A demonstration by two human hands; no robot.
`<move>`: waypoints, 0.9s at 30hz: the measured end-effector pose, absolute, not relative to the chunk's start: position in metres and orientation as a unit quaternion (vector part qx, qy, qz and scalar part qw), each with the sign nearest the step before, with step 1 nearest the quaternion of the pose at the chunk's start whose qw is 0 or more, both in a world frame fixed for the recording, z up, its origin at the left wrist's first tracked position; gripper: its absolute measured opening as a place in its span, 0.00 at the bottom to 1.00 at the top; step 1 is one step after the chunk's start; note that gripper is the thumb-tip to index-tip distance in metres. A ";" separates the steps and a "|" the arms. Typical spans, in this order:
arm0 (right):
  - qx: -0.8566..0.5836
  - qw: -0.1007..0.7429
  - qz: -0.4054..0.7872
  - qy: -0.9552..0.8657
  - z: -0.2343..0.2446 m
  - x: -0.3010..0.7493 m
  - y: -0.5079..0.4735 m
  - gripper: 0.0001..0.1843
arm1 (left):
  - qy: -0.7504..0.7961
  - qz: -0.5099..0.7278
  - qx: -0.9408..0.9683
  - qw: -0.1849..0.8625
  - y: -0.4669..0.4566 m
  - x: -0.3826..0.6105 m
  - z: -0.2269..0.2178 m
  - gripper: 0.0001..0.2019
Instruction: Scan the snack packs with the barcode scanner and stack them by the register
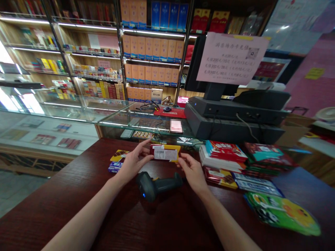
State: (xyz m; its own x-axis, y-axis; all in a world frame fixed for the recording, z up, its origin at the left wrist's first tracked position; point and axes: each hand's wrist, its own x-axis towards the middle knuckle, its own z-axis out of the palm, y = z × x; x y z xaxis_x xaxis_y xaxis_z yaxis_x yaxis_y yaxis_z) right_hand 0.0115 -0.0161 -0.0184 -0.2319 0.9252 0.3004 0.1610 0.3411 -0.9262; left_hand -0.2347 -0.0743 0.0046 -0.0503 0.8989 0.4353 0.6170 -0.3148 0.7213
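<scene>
A dark red and yellow snack packet (165, 153) is held up between my two hands, its white barcode label facing me. At its left end, my left hand (136, 158) pinches it between thumb and fingers. The fingers of my right hand (190, 169) close on its right end. Just below the packet, a black barcode scanner (158, 184) lies on the dark wooden counter (104, 216), a blue light lit on its head. Beside my left hand lie a yellow packet (119, 155) and a purple packet (114, 166), both partly hidden by that hand.
To the right are stacked red-and-white boxes (225, 151), dark red packets (269, 157), blue-and-white packets (256, 183) and a green bag (282, 212). Behind stand a glass display case (117, 118) and a cash register (232, 108) with a monitor bearing a pink notice (231, 59).
</scene>
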 end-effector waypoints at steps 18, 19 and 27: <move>-0.382 0.454 0.461 -0.660 -0.022 0.004 -0.020 0.24 | 0.569 0.320 0.757 0.015 -0.070 -0.252 -0.009 0.37; -0.380 0.455 0.461 -0.661 -0.022 0.004 -0.020 0.24 | 0.574 0.314 0.757 0.006 -0.071 -0.252 -0.008 0.36; -0.377 0.455 0.448 -0.671 -0.022 0.003 -0.022 0.23 | 0.537 0.317 0.777 -0.086 -0.071 -0.253 -0.005 0.38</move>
